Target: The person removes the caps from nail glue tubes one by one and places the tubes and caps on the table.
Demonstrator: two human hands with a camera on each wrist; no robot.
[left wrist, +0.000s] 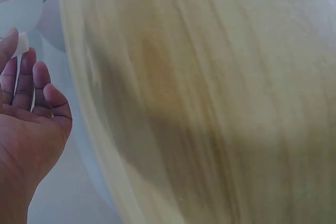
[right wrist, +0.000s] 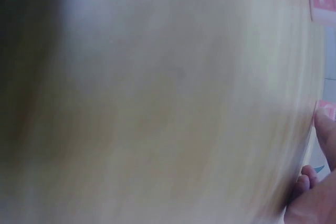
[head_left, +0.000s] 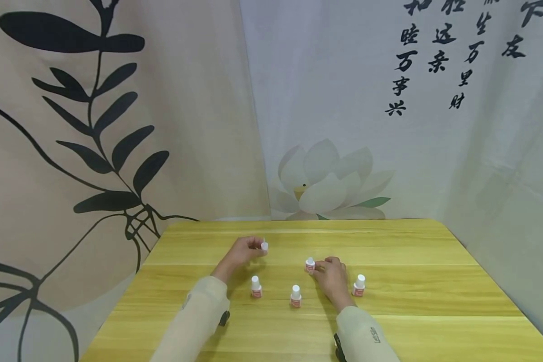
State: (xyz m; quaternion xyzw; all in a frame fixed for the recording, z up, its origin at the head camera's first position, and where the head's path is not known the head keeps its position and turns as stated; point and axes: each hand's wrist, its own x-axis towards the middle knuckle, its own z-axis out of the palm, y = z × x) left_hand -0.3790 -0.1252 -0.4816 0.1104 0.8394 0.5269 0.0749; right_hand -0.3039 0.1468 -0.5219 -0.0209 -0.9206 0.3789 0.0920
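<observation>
Head view: my left hand [head_left: 246, 249] pinches a small white cap [head_left: 264, 246]; my right hand [head_left: 333, 276] grips a bottle [head_left: 309, 265] beyond 3 other bottles [head_left: 295, 297], best kept upright and steady, I judge. Left wrist: my palm [left wrist: 31, 140] shows, fingers [left wrist: 41, 75] loosely bent. Right wrist: my thumb [right wrist: 326, 129] lies against the pink label [right wrist: 328, 105].

Behind the yellow wood-grained desk [head_left: 434, 332], we see a pale backdrop [head_left: 203, 110] bearing dark leafy stems [head_left: 90, 108] at left, a whitish lotus [head_left: 328, 193] and, upper right, black Chinese characters [head_left: 443, 34].
</observation>
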